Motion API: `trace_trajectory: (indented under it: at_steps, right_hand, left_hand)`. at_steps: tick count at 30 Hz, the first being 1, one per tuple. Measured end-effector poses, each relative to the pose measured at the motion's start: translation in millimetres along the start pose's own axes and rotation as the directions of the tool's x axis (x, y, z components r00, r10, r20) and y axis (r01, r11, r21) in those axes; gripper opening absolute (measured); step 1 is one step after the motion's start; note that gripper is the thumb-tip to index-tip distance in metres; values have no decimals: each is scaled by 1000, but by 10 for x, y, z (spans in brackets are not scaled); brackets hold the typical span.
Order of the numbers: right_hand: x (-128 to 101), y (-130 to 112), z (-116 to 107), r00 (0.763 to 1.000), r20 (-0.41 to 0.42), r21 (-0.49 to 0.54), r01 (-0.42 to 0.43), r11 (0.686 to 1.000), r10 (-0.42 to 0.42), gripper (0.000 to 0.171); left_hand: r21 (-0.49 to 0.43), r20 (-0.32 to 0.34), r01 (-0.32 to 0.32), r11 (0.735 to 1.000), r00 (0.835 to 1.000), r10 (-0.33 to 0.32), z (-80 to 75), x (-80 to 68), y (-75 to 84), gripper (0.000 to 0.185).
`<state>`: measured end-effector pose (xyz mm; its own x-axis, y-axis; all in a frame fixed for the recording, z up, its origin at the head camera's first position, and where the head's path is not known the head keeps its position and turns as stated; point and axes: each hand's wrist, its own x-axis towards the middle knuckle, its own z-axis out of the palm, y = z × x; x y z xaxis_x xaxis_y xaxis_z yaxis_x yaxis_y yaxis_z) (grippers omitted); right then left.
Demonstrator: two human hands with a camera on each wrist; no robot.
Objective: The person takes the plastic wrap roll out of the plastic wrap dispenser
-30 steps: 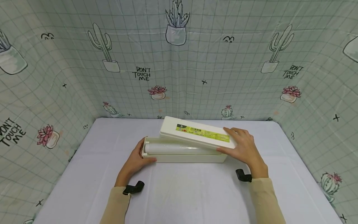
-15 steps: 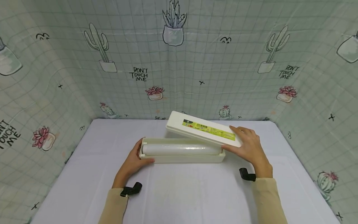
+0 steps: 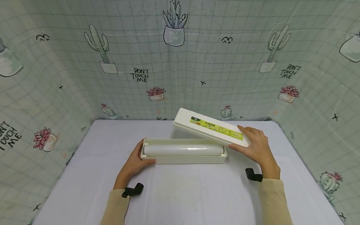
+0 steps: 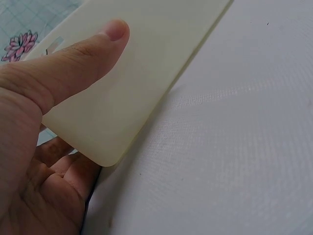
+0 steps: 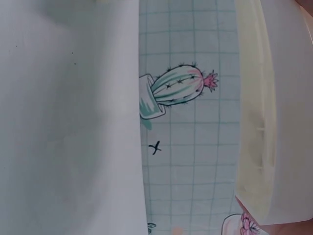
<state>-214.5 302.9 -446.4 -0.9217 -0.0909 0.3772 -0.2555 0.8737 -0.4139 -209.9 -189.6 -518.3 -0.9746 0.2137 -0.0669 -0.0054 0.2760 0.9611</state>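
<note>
- The right hand (image 3: 257, 148) gripped the cream lid (image 3: 211, 127) at its right end, holding it tilted above and behind the box.
- The left hand (image 3: 135, 162) clasped the left end of the open box (image 3: 184, 158), thumb along its front wall.
- A roll of cling film (image 3: 182, 150) lay inside the box on the white table (image 3: 197, 193).

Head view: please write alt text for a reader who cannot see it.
A person's right hand holds a cream lid with a green label lifted and tilted above the far right of a long cream box, while the left hand grips the box's left end. A white roll lies inside the open box on a white table walled by cactus-print cloth.
</note>
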Motion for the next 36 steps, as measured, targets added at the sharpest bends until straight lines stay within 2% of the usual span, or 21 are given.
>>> trace_trajectory:
  at_steps: [5,20,36]
  right_hand:
    - [-20,54,-30,1000,-3,-6,-7,1000,7,87]
    - [-80,181,-172,995,17,-29,-101,995,101,89]
    - [-156,373,-258,992,-27,-5,-127,992,127,88]
  left_hand:
    - [-2,3,-3,1000,1000,3,0,-7,-2,113]
    - [-24,11,9,1000,1000,-9,2,-35,34,112]
    - [10,-9,-12,1000,1000,12,30,-23,2,110]
